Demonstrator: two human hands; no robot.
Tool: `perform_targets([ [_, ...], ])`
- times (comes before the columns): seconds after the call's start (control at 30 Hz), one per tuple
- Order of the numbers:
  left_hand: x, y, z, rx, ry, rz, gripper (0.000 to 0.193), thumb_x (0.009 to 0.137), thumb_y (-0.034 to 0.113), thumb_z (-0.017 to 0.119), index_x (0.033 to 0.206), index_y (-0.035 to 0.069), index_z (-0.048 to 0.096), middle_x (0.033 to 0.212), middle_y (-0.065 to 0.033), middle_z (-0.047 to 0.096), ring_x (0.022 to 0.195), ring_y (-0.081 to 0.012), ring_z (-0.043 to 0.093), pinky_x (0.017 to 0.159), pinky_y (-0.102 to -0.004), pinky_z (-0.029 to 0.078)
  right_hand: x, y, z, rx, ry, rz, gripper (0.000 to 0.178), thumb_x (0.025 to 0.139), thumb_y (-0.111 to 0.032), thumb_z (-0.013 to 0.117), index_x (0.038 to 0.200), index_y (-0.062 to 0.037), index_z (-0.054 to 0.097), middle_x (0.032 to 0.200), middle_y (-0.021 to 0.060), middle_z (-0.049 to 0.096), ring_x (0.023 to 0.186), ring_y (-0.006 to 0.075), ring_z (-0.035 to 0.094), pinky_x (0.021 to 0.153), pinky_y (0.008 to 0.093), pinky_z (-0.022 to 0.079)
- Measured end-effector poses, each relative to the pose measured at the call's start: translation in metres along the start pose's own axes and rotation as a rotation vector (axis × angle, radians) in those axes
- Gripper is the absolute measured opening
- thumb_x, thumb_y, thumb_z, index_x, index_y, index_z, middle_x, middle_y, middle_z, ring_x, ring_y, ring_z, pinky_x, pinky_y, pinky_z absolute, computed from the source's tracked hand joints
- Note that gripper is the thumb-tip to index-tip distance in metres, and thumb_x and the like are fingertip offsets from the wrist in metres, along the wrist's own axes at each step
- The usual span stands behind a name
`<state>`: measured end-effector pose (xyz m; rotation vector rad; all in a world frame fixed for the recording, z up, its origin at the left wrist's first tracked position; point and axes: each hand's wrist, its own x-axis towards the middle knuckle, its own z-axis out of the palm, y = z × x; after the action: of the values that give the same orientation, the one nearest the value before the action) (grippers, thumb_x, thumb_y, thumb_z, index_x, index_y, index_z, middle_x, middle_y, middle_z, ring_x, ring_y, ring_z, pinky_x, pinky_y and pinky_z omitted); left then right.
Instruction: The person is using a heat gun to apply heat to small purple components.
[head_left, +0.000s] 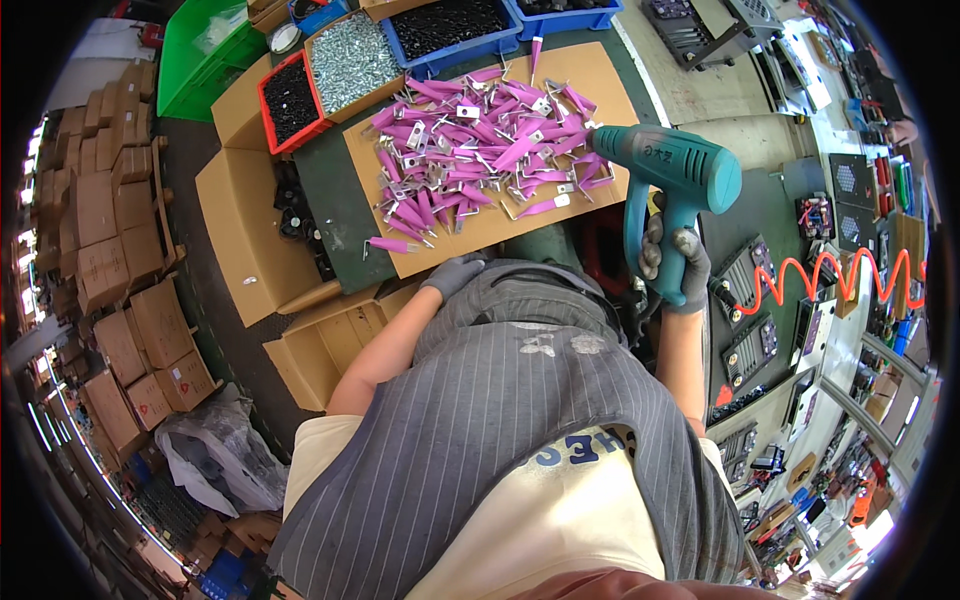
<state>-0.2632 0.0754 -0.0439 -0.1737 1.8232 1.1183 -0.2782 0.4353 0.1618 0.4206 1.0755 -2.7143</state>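
Note:
My right hand point(674, 262), in a grey glove, is wrapped round the handle of a teal heat gun point(690, 165). Its nozzle points left over the pile. Under it, a heap of purple-sleeved metal hooks point(480, 140) with bent, drilled metal ends spreads across a flat cardboard sheet point(440, 258). One purple-sleeved hook lies apart at the sheet's near left corner, another at its far edge. My left hand point(455, 276), also gloved in grey, lies against the apron at my waist. Its fingers look stretched out, partly hidden by the cloth, and nothing shows in it.
Behind the heap stand a red bin point(296, 104) of black screws, a box of silver screws point(352, 62) and a blue bin point(448, 36) of black parts. An open carton point(255, 225) is at the left. An orange coiled hose point(830, 270) hangs over equipment at the right.

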Motion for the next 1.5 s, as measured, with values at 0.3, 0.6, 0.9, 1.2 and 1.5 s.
perform_targets([
  [0.3, 0.004, -0.004, -0.002, 0.064, -0.034, 0.011, 0.046, 0.089, 0.037, 0.058, 0.125, 0.007, 0.059, 0.118, -0.0081, 0.064, 0.108, -0.0201, 0.058, 0.096, -0.0296, 0.041, -0.003, 0.011, 0.014, 0.030, -0.025, 0.065, 0.053, 0.077, -0.021, 0.064, 0.118, 0.0040, 0.042, 0.084, 0.0121, 0.053, 0.056, 0.0182, 0.056, 0.043, 0.0277, 0.052],
  [0.6, 0.006, -0.005, -0.005, 0.129, -0.050, 0.019, 0.045, 0.090, 0.039, 0.054, 0.125, 0.011, 0.060, 0.118, -0.0094, 0.064, 0.109, -0.0224, 0.058, 0.097, -0.0311, 0.041, -0.003, 0.019, 0.004, 0.074, 0.001, 0.056, 0.053, 0.078, -0.020, 0.062, 0.121, 0.0023, 0.042, 0.086, 0.0122, 0.053, 0.057, 0.0189, 0.056, 0.043, 0.0285, 0.050],
  [0.9, 0.012, -0.017, -0.006, 0.151, -0.074, 0.111, 0.042, 0.092, 0.041, 0.052, 0.122, 0.013, 0.060, 0.118, -0.0105, 0.064, 0.109, -0.0243, 0.059, 0.096, -0.0322, 0.041, 0.004, 0.014, 0.012, 0.153, -0.057, -0.019, 0.060, 0.079, -0.018, 0.061, 0.130, 0.0028, 0.038, 0.087, 0.0109, 0.053, 0.060, 0.0185, 0.056, 0.046, 0.0282, 0.050],
  [1.2, 0.017, -0.020, -0.008, 0.216, -0.110, 0.141, 0.045, 0.093, 0.042, 0.051, 0.125, 0.012, 0.058, 0.120, -0.0109, 0.062, 0.109, -0.0249, 0.058, 0.097, -0.0328, 0.041, 0.005, 0.013, 0.035, 0.258, -0.209, 0.132, 0.059, 0.079, -0.019, 0.062, 0.127, 0.0028, 0.037, 0.085, 0.0107, 0.051, 0.059, 0.0172, 0.056, 0.042, 0.0269, 0.048],
  [1.5, 0.021, -0.023, -0.008, 0.183, -0.129, 0.169, 0.042, 0.093, 0.040, 0.052, 0.123, 0.012, 0.059, 0.117, -0.0100, 0.063, 0.109, -0.0233, 0.058, 0.097, -0.0319, 0.041, 0.000, 0.014, 0.056, 0.248, -0.215, 0.202, 0.060, 0.078, -0.019, 0.064, 0.127, 0.0034, 0.036, 0.083, 0.0116, 0.053, 0.054, 0.0183, 0.056, 0.039, 0.0283, 0.048],
])
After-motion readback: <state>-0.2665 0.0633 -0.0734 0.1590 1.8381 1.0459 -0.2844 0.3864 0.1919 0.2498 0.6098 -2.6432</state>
